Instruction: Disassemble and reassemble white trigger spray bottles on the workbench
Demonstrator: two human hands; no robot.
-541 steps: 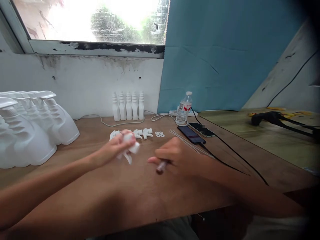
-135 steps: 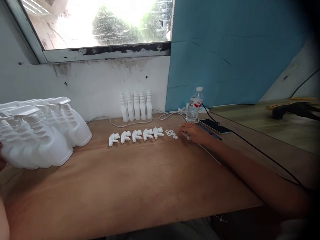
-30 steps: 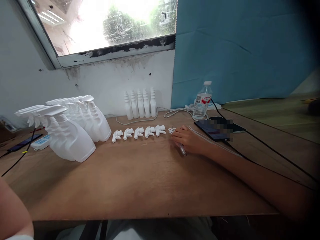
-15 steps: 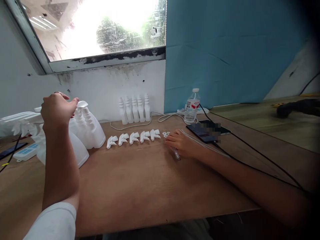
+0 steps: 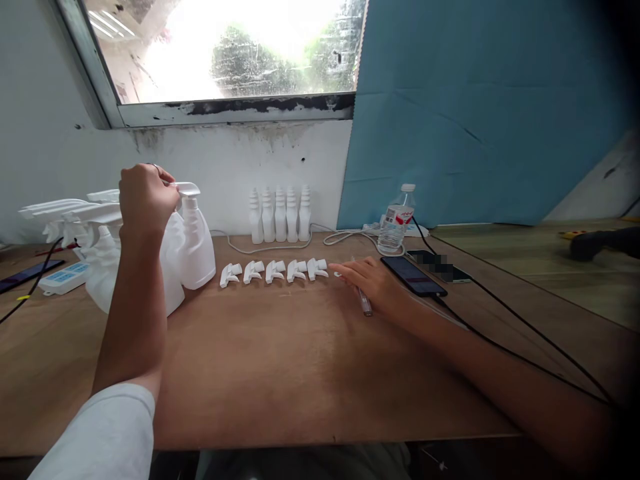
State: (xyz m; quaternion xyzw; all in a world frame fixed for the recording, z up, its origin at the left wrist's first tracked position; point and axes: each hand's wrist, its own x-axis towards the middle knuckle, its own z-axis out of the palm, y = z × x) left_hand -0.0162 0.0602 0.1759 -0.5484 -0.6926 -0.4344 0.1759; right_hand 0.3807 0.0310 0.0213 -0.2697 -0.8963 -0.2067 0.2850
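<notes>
My left hand [image 5: 149, 200] is closed round the head of a white spray bottle [image 5: 196, 250] at the back left of the table. Other large white spray bottles [image 5: 103, 267] stand beside and behind my left forearm. My right hand [image 5: 367, 279] lies on the table, fingers stretched out, beside small white rings [image 5: 337, 273] that it partly covers. A clear, pen-like stick [image 5: 366, 305] shows from under this hand. Left of it, several white trigger pieces [image 5: 275, 272] lie in a row. Behind them several small white bottles [image 5: 280, 217] stand by the wall.
A water bottle [image 5: 396, 223] stands at the back right, near a dark phone [image 5: 414, 276] and another device with black cables. White cords run along the wall. At the far left are a white-blue box [image 5: 64, 279] and a dark phone [image 5: 30, 275].
The view has shifted. My left hand has moved right, to the head of a spray bottle that now stands upright at the right of the group. My right hand's fingers have stretched out.
</notes>
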